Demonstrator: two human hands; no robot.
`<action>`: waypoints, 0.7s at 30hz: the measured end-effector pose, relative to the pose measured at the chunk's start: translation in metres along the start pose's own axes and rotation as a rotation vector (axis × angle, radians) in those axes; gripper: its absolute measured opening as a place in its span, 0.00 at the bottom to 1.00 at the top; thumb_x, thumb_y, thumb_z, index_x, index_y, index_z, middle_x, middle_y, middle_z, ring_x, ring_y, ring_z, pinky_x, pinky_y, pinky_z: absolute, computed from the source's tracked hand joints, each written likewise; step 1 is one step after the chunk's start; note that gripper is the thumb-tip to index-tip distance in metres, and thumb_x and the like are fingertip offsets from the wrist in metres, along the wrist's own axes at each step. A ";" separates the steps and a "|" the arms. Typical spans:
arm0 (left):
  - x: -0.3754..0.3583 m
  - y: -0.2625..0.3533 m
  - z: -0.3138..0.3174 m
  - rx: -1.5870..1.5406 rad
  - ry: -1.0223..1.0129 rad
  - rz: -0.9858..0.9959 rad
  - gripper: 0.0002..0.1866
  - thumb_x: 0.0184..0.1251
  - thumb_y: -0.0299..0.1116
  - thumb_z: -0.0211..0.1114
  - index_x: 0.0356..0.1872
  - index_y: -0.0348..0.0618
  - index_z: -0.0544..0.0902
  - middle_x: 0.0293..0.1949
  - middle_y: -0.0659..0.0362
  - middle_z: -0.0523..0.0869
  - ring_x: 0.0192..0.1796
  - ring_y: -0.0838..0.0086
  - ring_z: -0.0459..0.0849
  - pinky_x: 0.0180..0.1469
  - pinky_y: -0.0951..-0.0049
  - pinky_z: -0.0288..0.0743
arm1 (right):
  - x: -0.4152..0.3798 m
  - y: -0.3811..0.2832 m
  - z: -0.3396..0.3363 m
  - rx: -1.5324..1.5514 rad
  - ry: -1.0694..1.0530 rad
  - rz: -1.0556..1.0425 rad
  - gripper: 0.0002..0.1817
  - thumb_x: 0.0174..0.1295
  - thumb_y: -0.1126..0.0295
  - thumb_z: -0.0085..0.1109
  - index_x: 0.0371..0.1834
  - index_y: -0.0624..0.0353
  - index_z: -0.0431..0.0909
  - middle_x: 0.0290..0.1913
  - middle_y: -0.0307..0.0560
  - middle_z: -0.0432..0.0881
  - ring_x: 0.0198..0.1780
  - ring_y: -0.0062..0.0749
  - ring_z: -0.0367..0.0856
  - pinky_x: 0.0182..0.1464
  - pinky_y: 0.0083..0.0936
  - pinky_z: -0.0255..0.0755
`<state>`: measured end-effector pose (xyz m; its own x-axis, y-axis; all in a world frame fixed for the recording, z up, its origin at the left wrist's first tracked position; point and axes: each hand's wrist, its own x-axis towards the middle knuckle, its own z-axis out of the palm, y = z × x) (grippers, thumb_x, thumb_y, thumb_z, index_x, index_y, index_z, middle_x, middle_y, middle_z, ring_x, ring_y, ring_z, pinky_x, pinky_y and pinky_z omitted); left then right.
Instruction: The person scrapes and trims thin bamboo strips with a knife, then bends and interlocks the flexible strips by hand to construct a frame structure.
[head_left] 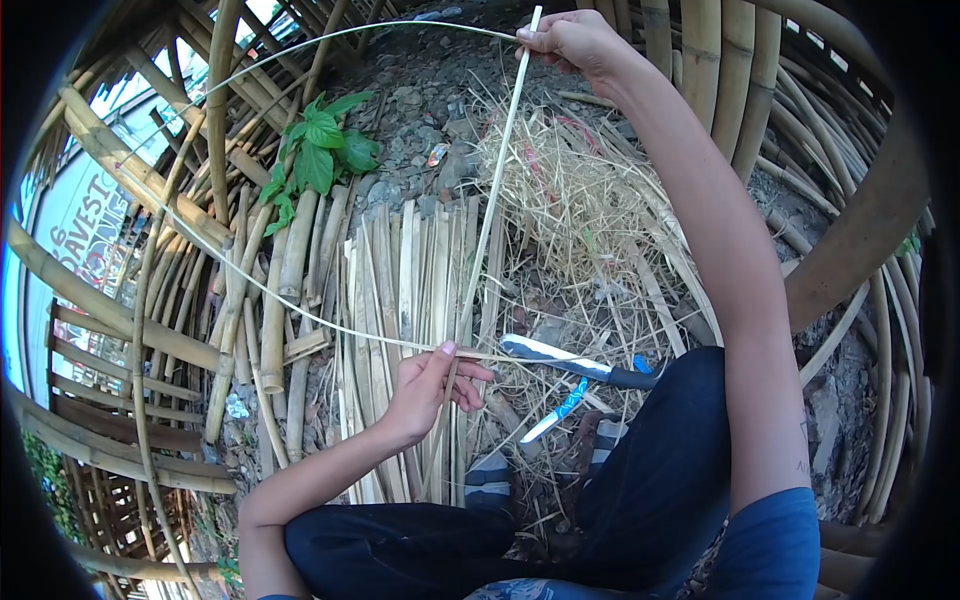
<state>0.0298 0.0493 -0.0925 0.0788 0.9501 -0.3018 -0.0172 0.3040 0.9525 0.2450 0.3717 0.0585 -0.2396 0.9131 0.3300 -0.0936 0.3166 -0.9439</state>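
My right hand (570, 42), raised at the top, pinches the upper end of a straight, pale bamboo strip (497, 170). A thinner bamboo strip (262, 285) starts at the same fingers, bows far out to the left and returns to my left hand. Lower down, my left hand (425, 395) pinches the strips between thumb and fingers where they cross; its other fingers are loosely bent. Past that crossing, the thin strip's tail points right over a knife (550, 352) with a dark handle. Just below lies a narrow blade wrapped in blue tape (556, 410).
Split bamboo slats (390, 270) lie side by side under my left hand. A heap of straw-like shavings (570, 190) covers the ground ahead. Bamboo poles (222, 110) form a frame at left, near a leafy plant (318, 150). More poles (738, 80) stand at right.
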 end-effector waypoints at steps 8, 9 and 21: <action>0.000 -0.003 -0.001 0.040 -0.033 -0.001 0.26 0.80 0.46 0.40 0.51 0.30 0.77 0.39 0.50 0.86 0.24 0.79 0.77 0.26 0.82 0.68 | -0.001 0.001 -0.003 0.022 -0.006 -0.004 0.06 0.58 0.75 0.63 0.25 0.65 0.84 0.20 0.43 0.80 0.17 0.22 0.70 0.19 0.21 0.58; 0.000 -0.003 -0.001 0.041 -0.019 -0.007 0.26 0.80 0.45 0.40 0.51 0.30 0.76 0.39 0.48 0.86 0.24 0.79 0.75 0.27 0.81 0.68 | -0.002 -0.001 -0.003 -0.003 -0.001 0.012 0.06 0.59 0.75 0.63 0.26 0.65 0.84 0.20 0.43 0.80 0.18 0.22 0.70 0.19 0.21 0.59; -0.002 -0.003 0.000 0.032 -0.013 0.000 0.22 0.80 0.42 0.39 0.54 0.32 0.74 0.41 0.51 0.86 0.25 0.83 0.73 0.27 0.83 0.68 | -0.007 0.004 -0.006 -0.174 -0.027 -0.038 0.08 0.64 0.66 0.63 0.35 0.60 0.81 0.32 0.39 0.86 0.27 0.13 0.69 0.29 0.14 0.62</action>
<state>0.0301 0.0470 -0.0946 0.0918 0.9492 -0.3011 0.0149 0.3010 0.9535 0.2516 0.3681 0.0525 -0.2656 0.8928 0.3638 0.0648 0.3930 -0.9172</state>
